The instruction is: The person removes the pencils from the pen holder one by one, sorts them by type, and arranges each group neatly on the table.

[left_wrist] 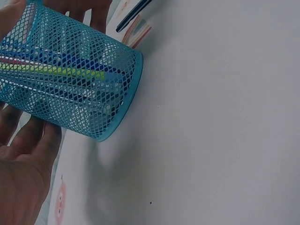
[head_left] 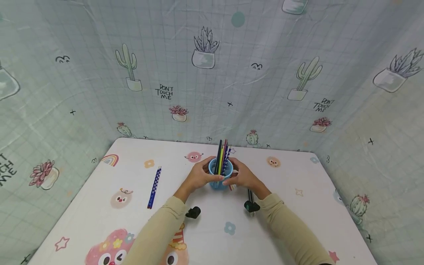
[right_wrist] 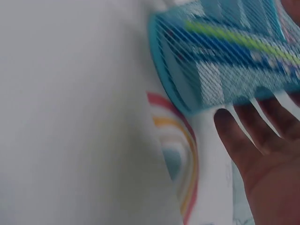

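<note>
A light blue mesh pencil cup (head_left: 217,185) is held between both hands at the middle of the table. Several pencils (head_left: 220,156) stand in it, among them a yellow-green one, dark ones and a blue patterned one. My left hand (head_left: 200,174) grips the cup's left side, thumb in front. From the right, my right hand (head_left: 244,174) holds the opposite side, its thumb also in front. The left wrist view shows the mesh wall (left_wrist: 89,75) with fingers along it. Whether the cup's base touches the table cannot be told.
Two blue patterned pencils (head_left: 154,187) lie side by side on the white printed table (head_left: 281,228), left of the cup. Dark pencils (head_left: 250,195) lie beside the right forearm, partly covered by a black wrist camera (head_left: 251,207). A printed cloth (head_left: 232,84) hangs behind the table.
</note>
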{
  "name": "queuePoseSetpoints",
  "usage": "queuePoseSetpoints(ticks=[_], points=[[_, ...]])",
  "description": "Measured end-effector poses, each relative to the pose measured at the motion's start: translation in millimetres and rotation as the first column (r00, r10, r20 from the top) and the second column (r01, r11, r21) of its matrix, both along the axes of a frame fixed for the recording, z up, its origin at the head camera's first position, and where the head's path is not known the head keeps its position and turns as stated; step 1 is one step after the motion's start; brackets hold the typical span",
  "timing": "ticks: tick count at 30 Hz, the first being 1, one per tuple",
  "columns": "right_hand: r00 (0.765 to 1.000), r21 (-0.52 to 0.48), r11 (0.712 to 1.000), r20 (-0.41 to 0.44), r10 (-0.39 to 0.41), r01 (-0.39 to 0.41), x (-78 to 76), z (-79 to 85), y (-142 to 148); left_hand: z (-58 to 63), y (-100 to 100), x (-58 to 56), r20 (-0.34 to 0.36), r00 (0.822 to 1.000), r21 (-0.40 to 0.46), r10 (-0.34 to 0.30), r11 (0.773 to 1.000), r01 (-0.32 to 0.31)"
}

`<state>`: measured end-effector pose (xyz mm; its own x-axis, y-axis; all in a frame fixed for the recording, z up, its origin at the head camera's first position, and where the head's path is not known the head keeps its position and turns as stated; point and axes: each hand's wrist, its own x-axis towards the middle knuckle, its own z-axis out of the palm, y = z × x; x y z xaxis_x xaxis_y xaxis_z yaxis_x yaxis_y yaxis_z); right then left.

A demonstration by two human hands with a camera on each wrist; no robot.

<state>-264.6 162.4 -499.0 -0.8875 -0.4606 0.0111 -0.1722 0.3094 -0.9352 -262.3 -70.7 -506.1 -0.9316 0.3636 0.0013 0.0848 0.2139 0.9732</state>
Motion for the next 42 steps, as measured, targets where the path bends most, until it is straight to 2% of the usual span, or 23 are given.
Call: queuePoseSetpoints(ticks=[4,9,14,21,35,39,42], points=[[0.997,0.031,0.996,0.01,-0.079,0.078,5.8,-2.5,-11.3,-0.5,0.9,1.2,0.007,1.0,0.003,0.005,1.0,-0.005],[0.988,0.058,0.986,-0.04,-0.152,0.154,7.9,-6.6,-20.0,1.3,2.1,2.9,0.021,1.0,0.01,0.016,1.0,-0.016],[0.984,0.072,0.983,-0.076,-0.161,0.166,6.2,-9.4,-23.7,2.8,1.3,4.0,0.022,1.0,0.031,0.023,0.999,-0.024],[0.976,0.055,0.981,-0.122,-0.181,0.189,4.7,-15.5,-21.4,1.7,0.9,3.7,0.006,1.0,0.01,0.01,1.0,-0.011],[0.975,0.067,0.976,-0.095,-0.202,0.208,3.5,-12.3,-19.6,17.1,1.5,4.0,0.018,1.0,-0.076,0.017,0.997,-0.016],[0.973,0.095,0.97,-0.078,-0.219,0.226,4.0,-11.2,-20.7,21.0,-0.2,3.6,0.003,1.0,-0.089,0.024,0.996,-0.024],[0.97,0.107,0.965,-0.065,-0.233,0.239,4.5,-10.9,-22.3,24.4,-1.3,2.5,-0.029,0.998,-0.07,0.056,0.996,-0.058]])
